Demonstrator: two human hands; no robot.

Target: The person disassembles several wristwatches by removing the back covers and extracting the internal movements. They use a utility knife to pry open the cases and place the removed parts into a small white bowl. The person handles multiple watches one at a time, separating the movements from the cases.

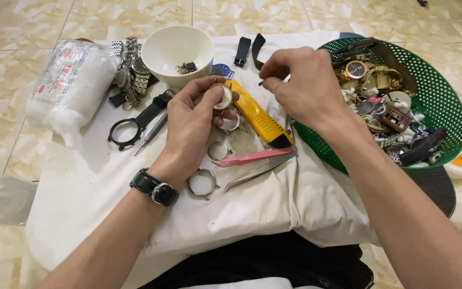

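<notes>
Head view: the left hand (196, 115) grips a round watch case (223, 97) just left of the yellow utility knife (258, 115). The right hand (295, 80), up and to the knife's right, pinches something small and dark; it lies right of the case, close but apart.

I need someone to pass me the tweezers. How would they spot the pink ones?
Start at the green basket on the right. On the white cloth beside it lies a yellow utility knife; just below it are the pink tweezers, above a bare steel pair.
</notes>
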